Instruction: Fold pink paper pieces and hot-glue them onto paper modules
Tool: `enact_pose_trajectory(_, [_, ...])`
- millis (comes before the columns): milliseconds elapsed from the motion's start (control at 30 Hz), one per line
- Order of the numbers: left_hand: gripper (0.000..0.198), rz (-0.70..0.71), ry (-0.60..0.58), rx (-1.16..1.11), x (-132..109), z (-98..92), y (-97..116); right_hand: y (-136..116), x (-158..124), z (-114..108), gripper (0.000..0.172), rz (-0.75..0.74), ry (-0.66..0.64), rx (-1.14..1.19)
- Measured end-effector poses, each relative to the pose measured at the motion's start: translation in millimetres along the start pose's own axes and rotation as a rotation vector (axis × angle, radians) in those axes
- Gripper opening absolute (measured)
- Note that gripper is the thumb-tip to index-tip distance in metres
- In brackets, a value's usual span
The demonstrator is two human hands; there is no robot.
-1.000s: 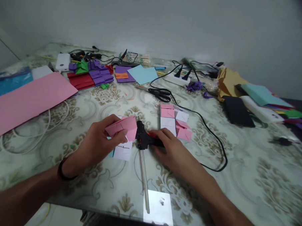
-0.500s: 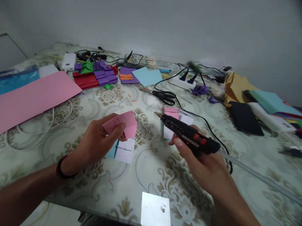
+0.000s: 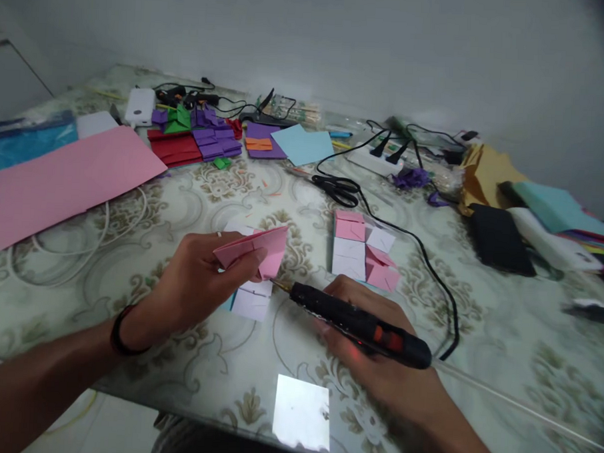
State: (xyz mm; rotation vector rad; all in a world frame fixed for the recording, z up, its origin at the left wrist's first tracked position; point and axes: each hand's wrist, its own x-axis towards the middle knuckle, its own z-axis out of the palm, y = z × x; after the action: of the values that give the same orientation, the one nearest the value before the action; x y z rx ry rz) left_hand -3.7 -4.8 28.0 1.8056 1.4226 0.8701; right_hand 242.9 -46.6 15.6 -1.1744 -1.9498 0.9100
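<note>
My left hand (image 3: 200, 275) pinches a folded pink paper piece (image 3: 253, 250) between thumb and fingers, tilted above the table. Wrapped in my right hand (image 3: 371, 343) is a black hot glue gun (image 3: 358, 322) with orange parts and a long clear glue stick at its back. Its metal nozzle points left and sits at the lower edge of the pink paper; whether it touches, I cannot tell. Under my left hand lies a white and blue folded paper piece (image 3: 251, 303), partly hidden. A pink and white paper assembly (image 3: 349, 255) lies beyond my right hand.
Black-handled scissors (image 3: 336, 188) lie mid-table beside the glue gun's cord (image 3: 421, 242). A power strip (image 3: 375, 161) and folded coloured papers (image 3: 215, 142) are at the back. A large pink sheet (image 3: 74, 176) covers the left side. A black phone-like slab (image 3: 501, 238) lies right.
My right hand has brought the glue gun left and down, its nozzle now at the pink paper. My left hand has tilted the paper, its fold opening. The view has shifted slightly.
</note>
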Motion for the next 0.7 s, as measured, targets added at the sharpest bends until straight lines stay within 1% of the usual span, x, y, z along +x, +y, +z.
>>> enact_pose_trajectory(167, [0.033,-0.007,0.011,0.004,-1.2,0.2,3.2,-0.5,-0.7,3.6,0.021,0.007,0.003,-0.025])
enact_pose_trajectory(333, [0.032,-0.037,-0.009,0.003,-2.3,0.2,3.2,-1.4,0.4,4.9,0.022,0.024,0.011,-0.06])
enact_pose_trajectory(533, [0.033,-0.034,-0.021,-0.008,-3.0,0.5,2.2,-1.1,0.4,5.4,0.022,0.015,0.015,-0.075])
enact_pose_trajectory(700, [0.032,-0.026,-0.006,0.001,-3.0,1.3,0.5,-1.6,0.5,6.5,0.025,0.032,0.025,-0.082])
